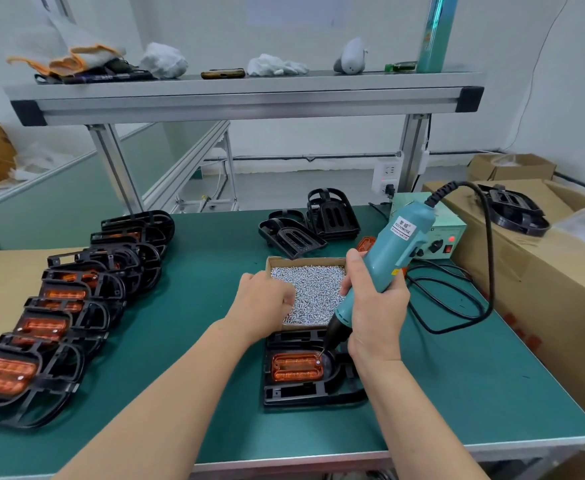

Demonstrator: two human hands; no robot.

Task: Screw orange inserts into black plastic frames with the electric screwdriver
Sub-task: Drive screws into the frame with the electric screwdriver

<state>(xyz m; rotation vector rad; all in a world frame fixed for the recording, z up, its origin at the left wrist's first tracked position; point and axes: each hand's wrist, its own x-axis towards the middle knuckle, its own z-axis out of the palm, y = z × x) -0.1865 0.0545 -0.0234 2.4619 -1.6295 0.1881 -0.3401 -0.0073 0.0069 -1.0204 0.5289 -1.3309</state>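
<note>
ribbed orange insert [297, 367], black frame [304, 393]

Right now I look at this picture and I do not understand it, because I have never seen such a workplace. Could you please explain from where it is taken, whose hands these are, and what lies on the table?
There is one picture, from a camera worn on a person's head, looking down at their own two bare hands; no robot is here. The right hand grips a teal electric screwdriver, its tip on an orange ribbed insert that sits in a black plastic frame on the green table mat. The left hand reaches into a shallow cardboard box of small silver screws; whether it pinches one is hidden. At the left lies a row of black frames with orange inserts; behind the box stand empty black frames.
</note>
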